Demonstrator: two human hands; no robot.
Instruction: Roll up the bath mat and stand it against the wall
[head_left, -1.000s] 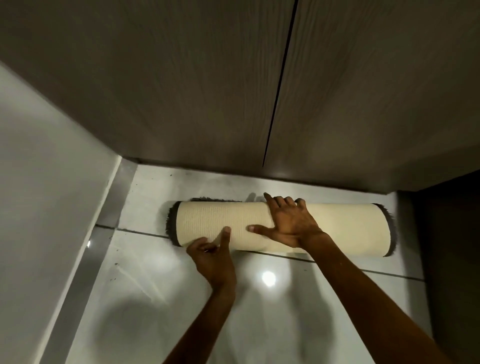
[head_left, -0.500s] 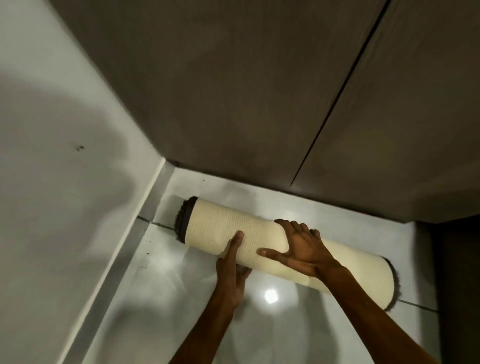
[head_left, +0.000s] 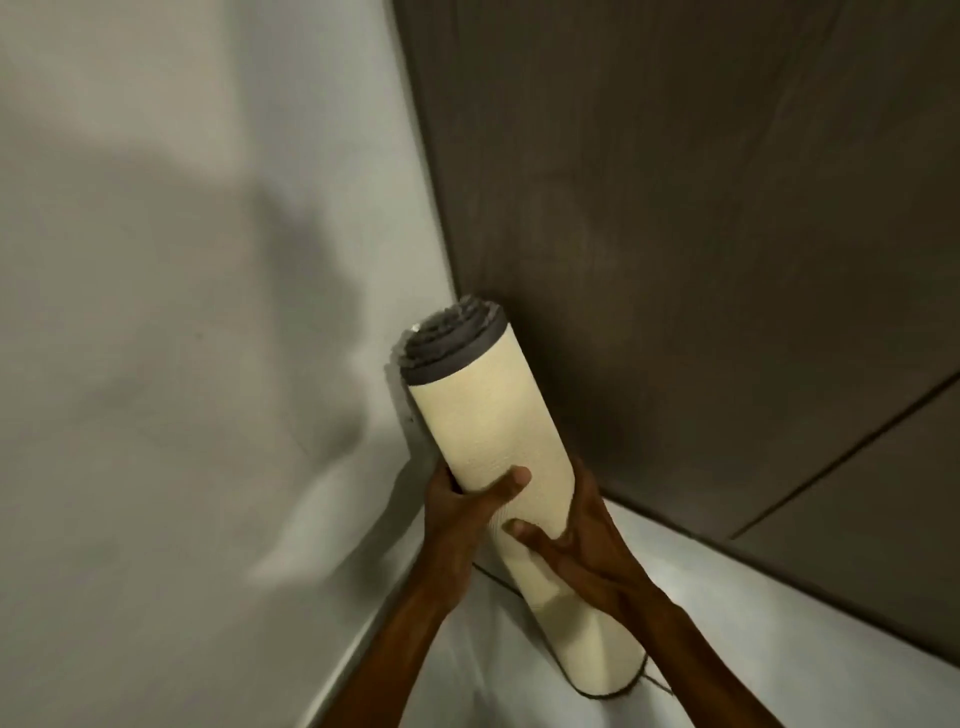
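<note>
The rolled bath mat (head_left: 488, 431) is a cream cylinder with a dark grey spiral of pile showing at its top end. It stands tilted in the corner, its top toward the white wall (head_left: 182, 312) and its bottom end on the floor. My left hand (head_left: 462, 512) wraps the roll's middle from the left, thumb across the front. On the right side, slightly lower, my right hand (head_left: 576, 545) grips it with the thumb pressed on the cream backing.
A dark wood-grain panel (head_left: 701, 234) with a seam forms the right side of the corner. Glossy pale floor tiles (head_left: 753, 639) lie below, with a skirting strip along the white wall's base.
The roll lay flat on the floor along the dark panel; both hands have gripped it and swung it up onto its end in the corner. The view has turned left.
</note>
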